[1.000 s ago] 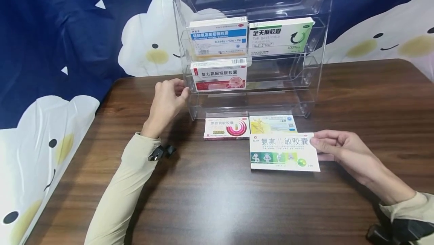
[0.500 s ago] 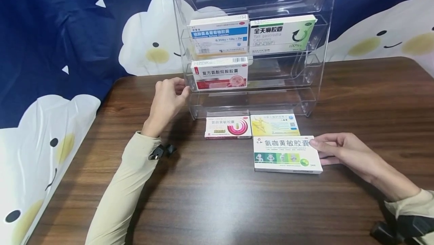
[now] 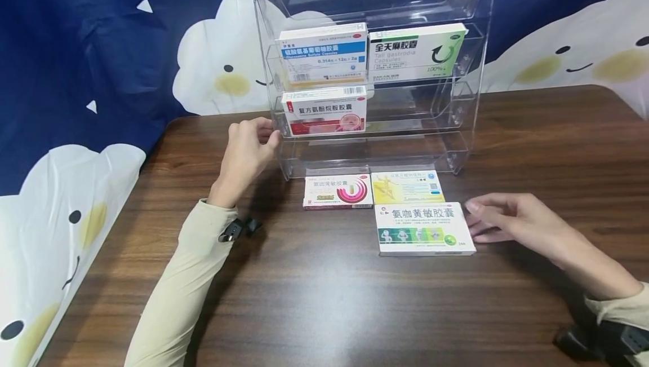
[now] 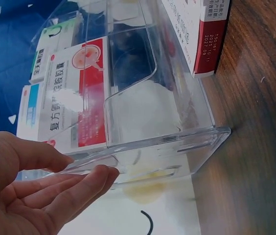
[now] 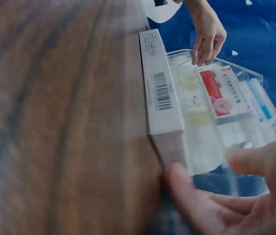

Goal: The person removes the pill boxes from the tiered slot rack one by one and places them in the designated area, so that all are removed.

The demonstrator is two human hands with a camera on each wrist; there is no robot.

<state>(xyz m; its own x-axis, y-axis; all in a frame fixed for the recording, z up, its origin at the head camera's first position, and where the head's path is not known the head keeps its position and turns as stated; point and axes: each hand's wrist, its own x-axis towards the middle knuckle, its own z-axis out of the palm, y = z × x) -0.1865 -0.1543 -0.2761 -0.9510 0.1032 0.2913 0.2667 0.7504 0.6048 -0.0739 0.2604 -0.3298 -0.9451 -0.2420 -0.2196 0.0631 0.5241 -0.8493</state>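
A clear acrylic display rack [image 3: 377, 153] stands at the back of the table. At its left side edge, my left hand [image 3: 248, 147] holds the panel between thumb and fingers [image 4: 86, 188]. A white and green medicine box [image 3: 426, 229] lies flat on the table in front of the rack. Just off its right end is my right hand [image 3: 512, 220], thumb and fingers apart with nothing between them. In the right wrist view, a fingertip [image 5: 179, 178] is right by the end of that box.
A pink-and-white medicine box [image 3: 338, 191] and a yellow-and-white one [image 3: 407, 186] lie at the rack's foot. On the shelves stand a blue-and-white box [image 3: 324, 56], a green box [image 3: 416, 54] and a red-and-white box [image 3: 325, 110]. A cloud-patterned curtain [image 3: 101, 29] hangs behind.
My right hand has lowered the white and green box flat onto the table, let go of it and drawn slightly right. My left hand stays at the rack's side.
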